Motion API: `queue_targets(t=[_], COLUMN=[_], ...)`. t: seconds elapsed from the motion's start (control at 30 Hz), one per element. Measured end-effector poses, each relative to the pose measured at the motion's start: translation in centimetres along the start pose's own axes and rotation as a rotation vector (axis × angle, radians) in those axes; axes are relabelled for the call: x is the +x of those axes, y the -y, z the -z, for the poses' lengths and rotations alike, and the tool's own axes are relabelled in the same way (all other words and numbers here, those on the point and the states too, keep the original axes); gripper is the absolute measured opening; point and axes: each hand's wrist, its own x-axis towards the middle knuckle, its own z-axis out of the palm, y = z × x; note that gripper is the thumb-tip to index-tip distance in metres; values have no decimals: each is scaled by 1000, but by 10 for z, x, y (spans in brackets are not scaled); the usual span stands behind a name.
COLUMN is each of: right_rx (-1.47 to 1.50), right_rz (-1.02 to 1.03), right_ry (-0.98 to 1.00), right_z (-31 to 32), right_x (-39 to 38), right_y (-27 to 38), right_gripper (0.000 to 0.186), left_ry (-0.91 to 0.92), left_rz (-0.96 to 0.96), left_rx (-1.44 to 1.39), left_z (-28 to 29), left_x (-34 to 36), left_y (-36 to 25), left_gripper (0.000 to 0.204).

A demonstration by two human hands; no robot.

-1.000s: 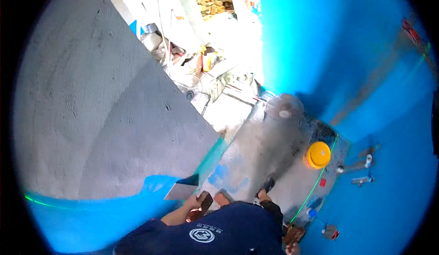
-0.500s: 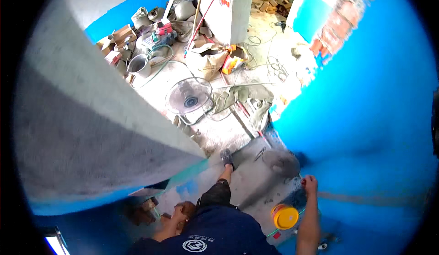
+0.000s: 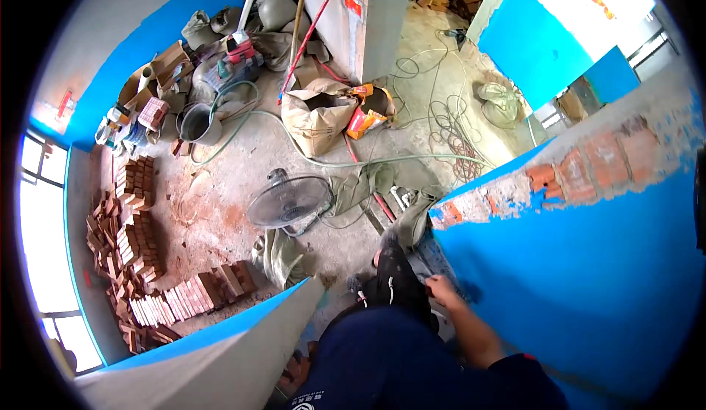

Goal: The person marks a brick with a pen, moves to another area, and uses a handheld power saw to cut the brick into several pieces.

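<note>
My right hand [image 3: 441,290] hangs ahead of my right hip, fingers curled in, with no object visible in it. It is near the blue wall [image 3: 559,285] on my right, apart from it. Low beside my left hip, my left hand [image 3: 298,368] is dim and partly covered by my dark blue shirt. It seems closed on a reddish-brown block, most likely a brick; its fingers are hard to make out. One dark shoe [image 3: 357,283] shows under my black trousers at the end of the low wall [image 3: 243,351].
Stacked bricks [image 3: 184,300] lie left beyond the low wall. Ahead stand a fan [image 3: 290,201], crumpled sacks [image 3: 279,257], a grey bucket [image 3: 198,125] and an open paper bag [image 3: 316,119]. A green hose [image 3: 412,158] crosses the floor; coiled cables [image 3: 456,134] lie near the doorway.
My view has moved forward and turned, bringing the brick stacks and window into sight on the left. The yellow-lidded bucket has left view. My right hand is now closer to my body.
</note>
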Motion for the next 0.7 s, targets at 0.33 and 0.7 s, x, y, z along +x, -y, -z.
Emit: queue_targets(t=[0.33, 0.7], right_rx=[-742, -300], right_rz=[653, 153], right_ry=[21, -349], right_z=[106, 246], right_x=[259, 390], right_y=[156, 362], right_gripper=[22, 29], left_ry=[18, 102], left_rz=[-66, -460], left_rx=[41, 361], left_z=[59, 160], left_x=[113, 257], left_y=[-232, -513], left_gripper=[51, 50])
